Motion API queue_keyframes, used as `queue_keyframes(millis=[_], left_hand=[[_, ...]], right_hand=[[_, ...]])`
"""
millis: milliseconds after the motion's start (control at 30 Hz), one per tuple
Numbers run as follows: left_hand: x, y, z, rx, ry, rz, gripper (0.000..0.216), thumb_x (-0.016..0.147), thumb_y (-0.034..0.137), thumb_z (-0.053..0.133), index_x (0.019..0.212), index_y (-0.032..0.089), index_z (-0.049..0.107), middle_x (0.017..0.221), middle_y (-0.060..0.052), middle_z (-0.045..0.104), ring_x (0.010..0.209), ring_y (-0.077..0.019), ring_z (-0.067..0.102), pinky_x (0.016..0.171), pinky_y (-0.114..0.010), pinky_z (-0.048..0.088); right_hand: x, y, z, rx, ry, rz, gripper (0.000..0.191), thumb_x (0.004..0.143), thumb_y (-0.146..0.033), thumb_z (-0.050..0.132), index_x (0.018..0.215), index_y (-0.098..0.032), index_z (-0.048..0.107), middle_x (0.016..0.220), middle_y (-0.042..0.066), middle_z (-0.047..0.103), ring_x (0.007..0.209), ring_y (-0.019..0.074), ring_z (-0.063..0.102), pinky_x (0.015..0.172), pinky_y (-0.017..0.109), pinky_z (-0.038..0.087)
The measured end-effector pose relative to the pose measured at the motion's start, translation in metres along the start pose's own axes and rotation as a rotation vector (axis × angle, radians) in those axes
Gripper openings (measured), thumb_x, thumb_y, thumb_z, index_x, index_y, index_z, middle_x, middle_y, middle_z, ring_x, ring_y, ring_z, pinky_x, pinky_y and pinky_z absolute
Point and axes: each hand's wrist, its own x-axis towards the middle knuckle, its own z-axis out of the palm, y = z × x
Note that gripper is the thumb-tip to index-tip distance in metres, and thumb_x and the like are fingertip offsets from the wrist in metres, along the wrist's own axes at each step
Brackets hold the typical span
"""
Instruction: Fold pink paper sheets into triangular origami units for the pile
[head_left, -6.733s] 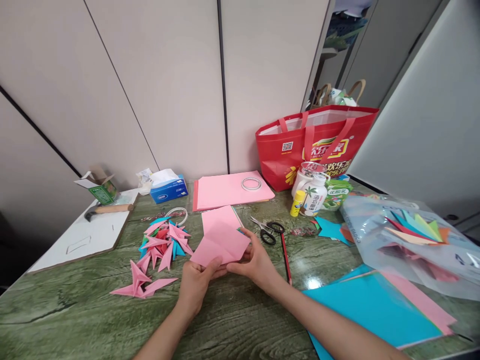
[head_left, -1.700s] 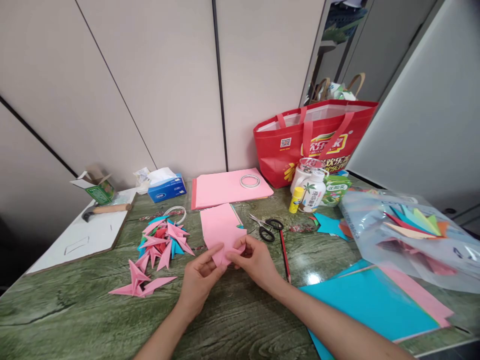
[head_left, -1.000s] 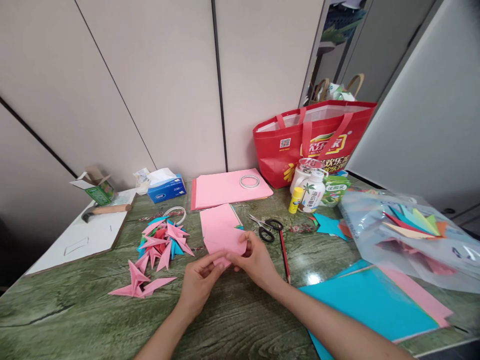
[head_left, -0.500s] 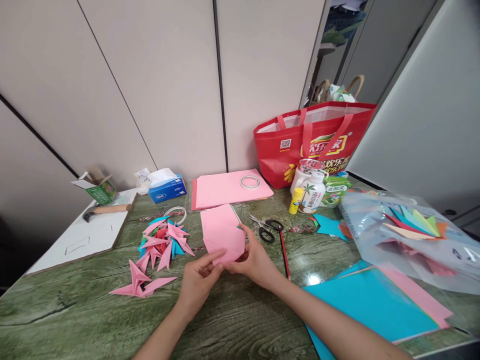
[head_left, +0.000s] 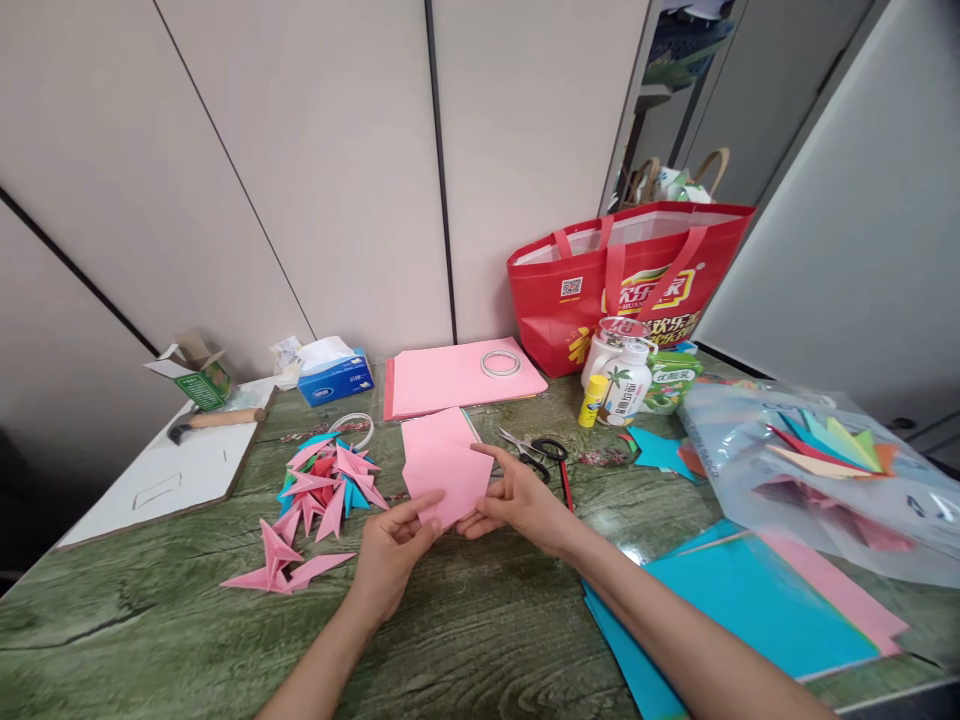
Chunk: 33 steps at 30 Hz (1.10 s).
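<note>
A folded piece of pink paper (head_left: 450,480), pointed at its lower end, is held just above the table in front of a flat pink sheet (head_left: 431,428). My left hand (head_left: 394,545) pinches its lower left edge between thumb and fingers. At the right edge is my right hand (head_left: 517,500), its index finger stretched over the upper right corner and the other fingers curled at the lower right side. Left of my hands lie pink folded paper pieces (head_left: 281,565) and a heap of pink, blue and red ones (head_left: 330,480). Scissors (head_left: 544,455) lie to the right, partly behind my right hand.
Farther back are a pink paper stack (head_left: 450,380) with a tape roll (head_left: 500,364), a tissue box (head_left: 335,380), a glue stick (head_left: 592,400), a white bottle (head_left: 628,385) and a red bag (head_left: 555,320). Blue sheets (head_left: 750,600) and a plastic bag (head_left: 735,460) lie right; a hammer (head_left: 217,420) left.
My right hand has shifted slightly up and right, its index finger now laid over the paper's upper right corner. My left thumb and fingers have slid a little left along the lower edge.
</note>
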Motion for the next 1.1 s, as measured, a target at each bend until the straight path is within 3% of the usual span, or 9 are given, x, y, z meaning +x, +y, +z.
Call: queue_keyframes(millis=[100,233,300,433,533,700,867,1100], left_hand=[[0.002,0.001,-0.003,-0.022,-0.014,-0.016,0.031,0.057,0.020,0.071,0.087,0.015,0.070,0.082,-0.005,0.071,0.072,-0.0148,0.062,0.065,-0.021,0.047],[0.004,0.002,-0.006,0.035,-0.004,-0.032,0.026,0.056,0.016,0.069,0.082,0.014,0.070,0.079,-0.005,0.072,0.068,-0.0144,0.063,0.060,-0.020,0.047],[0.005,0.001,-0.006,0.047,-0.014,-0.043,0.026,0.055,0.013,0.068,0.081,0.014,0.070,0.079,-0.005,0.072,0.070,-0.0155,0.064,0.062,-0.020,0.048],[0.006,-0.001,-0.006,0.024,-0.026,-0.032,0.027,0.056,0.013,0.067,0.083,0.014,0.069,0.095,-0.008,0.070,0.088,-0.0208,0.062,0.075,-0.026,0.048],[0.005,0.002,-0.005,-0.027,0.008,0.042,0.034,0.059,0.017,0.068,0.093,0.015,0.066,0.109,-0.009,0.064,0.100,-0.0226,0.057,0.082,-0.029,0.046],[0.000,0.005,-0.001,-0.182,-0.017,0.093,0.050,0.068,0.022,0.064,0.117,0.022,0.052,0.125,-0.009,0.052,0.116,-0.0227,0.044,0.087,-0.031,0.043],[-0.002,0.000,0.002,-0.171,-0.098,-0.024,0.044,0.067,0.024,0.065,0.110,0.019,0.059,0.112,-0.008,0.060,0.095,-0.0194,0.056,0.075,-0.027,0.047],[0.004,0.001,-0.003,-0.259,0.059,0.004,0.036,0.062,0.022,0.069,0.098,0.017,0.066,0.080,-0.004,0.066,0.072,-0.0135,0.057,0.064,-0.022,0.047]], right_hand=[[0.001,-0.003,-0.002,-0.007,0.013,0.001,0.064,0.064,-0.019,0.061,0.120,-0.018,0.031,0.066,0.000,0.066,0.066,0.0186,0.066,0.068,0.037,0.051],[0.005,-0.004,-0.007,-0.056,0.271,-0.066,0.039,0.068,-0.026,0.054,0.105,-0.020,0.045,0.074,0.001,0.064,0.067,0.0158,0.063,0.060,0.029,0.050],[0.006,-0.002,-0.010,-0.116,0.337,-0.096,0.029,0.071,-0.030,0.053,0.097,-0.021,0.048,0.069,-0.001,0.061,0.062,0.0136,0.059,0.053,0.024,0.046],[0.006,0.005,-0.014,-0.289,0.244,-0.158,0.017,0.066,-0.026,0.060,0.080,-0.018,0.053,0.057,-0.006,0.051,0.051,0.0078,0.046,0.047,0.018,0.033],[0.004,0.008,-0.012,-0.385,0.163,-0.165,0.012,0.065,-0.025,0.061,0.071,-0.015,0.058,0.059,-0.004,0.052,0.052,0.0076,0.044,0.048,0.019,0.031],[0.004,0.011,-0.006,-0.378,0.266,-0.204,0.016,0.064,-0.026,0.063,0.074,-0.014,0.065,0.067,0.000,0.060,0.058,0.0115,0.049,0.054,0.023,0.038],[0.004,0.016,-0.001,-0.359,0.315,-0.239,0.017,0.066,-0.028,0.061,0.076,-0.016,0.067,0.071,0.002,0.063,0.065,0.0143,0.054,0.060,0.026,0.044],[0.003,0.019,0.003,-0.168,0.147,-0.128,0.018,0.067,-0.027,0.058,0.080,-0.018,0.068,0.077,0.001,0.060,0.068,0.0140,0.057,0.063,0.031,0.051]])
